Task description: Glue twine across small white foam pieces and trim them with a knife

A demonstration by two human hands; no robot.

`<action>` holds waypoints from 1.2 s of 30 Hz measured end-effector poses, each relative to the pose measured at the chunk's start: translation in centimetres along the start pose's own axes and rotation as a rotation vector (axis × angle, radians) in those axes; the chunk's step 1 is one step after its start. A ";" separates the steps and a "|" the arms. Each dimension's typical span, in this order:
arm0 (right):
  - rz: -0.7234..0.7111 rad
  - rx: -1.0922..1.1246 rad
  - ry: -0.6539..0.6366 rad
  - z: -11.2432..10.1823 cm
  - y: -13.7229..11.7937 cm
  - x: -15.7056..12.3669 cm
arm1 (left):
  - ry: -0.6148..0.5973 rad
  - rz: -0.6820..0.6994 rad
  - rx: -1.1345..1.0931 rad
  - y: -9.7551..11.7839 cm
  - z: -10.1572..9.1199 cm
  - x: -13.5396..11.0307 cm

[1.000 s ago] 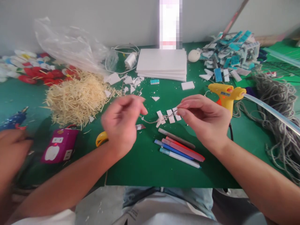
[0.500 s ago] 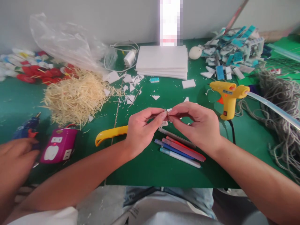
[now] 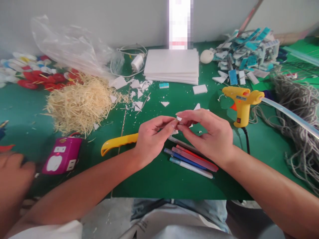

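Observation:
My left hand (image 3: 154,139) and my right hand (image 3: 211,132) meet over the middle of the green table, thumbs and fingertips pinched together. Between them is a small white piece (image 3: 179,119), which looks like a scrap of foam board; the fingers hide most of it. Beneath my right hand lie several pens (image 3: 191,167), side by side. A yellow-handled cutter (image 3: 119,143) is left of my left hand, its front end hidden behind that hand. White scraps (image 3: 164,104) lie just beyond my fingertips.
A yellow glue gun (image 3: 243,103) stands right, near grey yarn (image 3: 296,99). White boards (image 3: 171,64) are stacked at the back, beside a pile of blue-white pieces (image 3: 251,53). Left are straw (image 3: 79,103), a purple power box (image 3: 62,155) and another person's hand (image 3: 16,172).
My fingertips have shifted slightly, and more of the white piece shows between them. At the left, the other person's hand and the blue glue gun have moved left, partly out of view.

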State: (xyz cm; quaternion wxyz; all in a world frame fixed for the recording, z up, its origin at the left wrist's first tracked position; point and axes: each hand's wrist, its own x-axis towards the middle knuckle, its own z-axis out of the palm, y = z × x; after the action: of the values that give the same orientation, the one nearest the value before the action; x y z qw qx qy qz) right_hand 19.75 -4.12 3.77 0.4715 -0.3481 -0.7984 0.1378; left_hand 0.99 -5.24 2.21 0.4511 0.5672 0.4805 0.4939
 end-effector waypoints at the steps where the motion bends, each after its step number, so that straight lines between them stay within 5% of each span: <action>1: -0.001 0.003 -0.001 0.0 0.0 0.0 | 0.003 0.005 -0.008 0.0 0.0 0.0; 12: -0.019 0.052 -0.032 -0.5 0.8 0.1 | -0.060 -0.112 -0.299 0.9 0.0 0.4; 21: -0.022 0.097 -0.022 -0.4 1.4 0.2 | -0.225 -0.135 -0.117 1.4 -1.2 0.8; 24: 0.012 0.093 0.021 -0.6 1.0 0.3 | -0.201 -0.032 0.033 1.4 -1.7 0.7; 30: 0.071 0.116 0.100 -0.9 1.0 0.5 | -0.193 0.508 0.650 0.5 -2.9 0.8; 36: 0.084 0.218 0.158 -0.5 1.2 0.3 | -0.309 0.559 0.965 0.2 -2.9 0.3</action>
State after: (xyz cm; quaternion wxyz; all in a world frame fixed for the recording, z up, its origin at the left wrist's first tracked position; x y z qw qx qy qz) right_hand 20.60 -3.09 3.56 0.5619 -0.3374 -0.7239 0.2155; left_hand -1.84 -4.82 2.80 0.0589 0.8794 0.4121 0.2309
